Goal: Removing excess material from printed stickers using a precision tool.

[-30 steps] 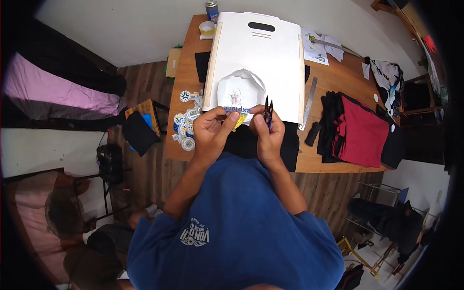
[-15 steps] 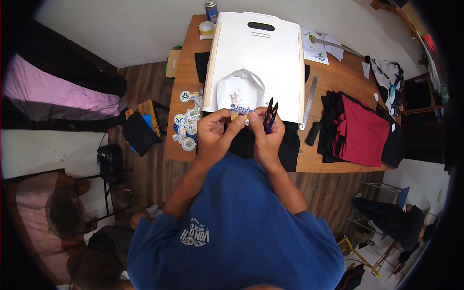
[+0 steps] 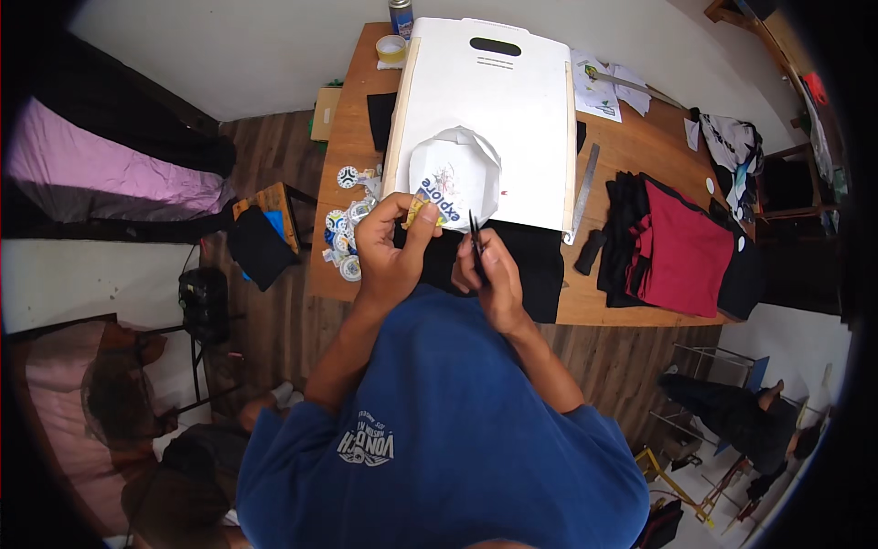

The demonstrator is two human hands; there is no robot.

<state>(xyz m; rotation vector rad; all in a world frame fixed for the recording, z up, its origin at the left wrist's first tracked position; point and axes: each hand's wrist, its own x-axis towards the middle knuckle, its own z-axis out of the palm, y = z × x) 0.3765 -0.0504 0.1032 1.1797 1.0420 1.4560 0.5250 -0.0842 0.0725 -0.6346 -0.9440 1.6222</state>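
My left hand [image 3: 389, 252] pinches a small patch [image 3: 443, 214] with blue lettering and yellow parts between thumb and fingertips. It is tilted over the near edge of a shallow white paper tray [image 3: 480, 169], in which thin coloured thread scraps lie. Just to the right, my right hand [image 3: 498, 279] is closed around dark thread snips [image 3: 476, 240]. Their pointed blades stick up close to the patch, with a small gap between. A heap of round and other patches [image 3: 340, 233] lies on the table left of my left hand, partly hidden by it.
The paper tray rests on a large white board [image 3: 530, 119] on the wooden table [image 3: 585, 297]. Black cloth [image 3: 535, 265] lies at the board's near edge. To the right are a metal ruler [image 3: 585, 188] and stacked red and black fabric [image 3: 686, 252]. A spray can [image 3: 401, 18] stands behind.
Both hands held the patch before. Now my left hand alone holds it, turned at a slant, and my right hand has drawn away downward, bringing the snips' blades beside the patch.
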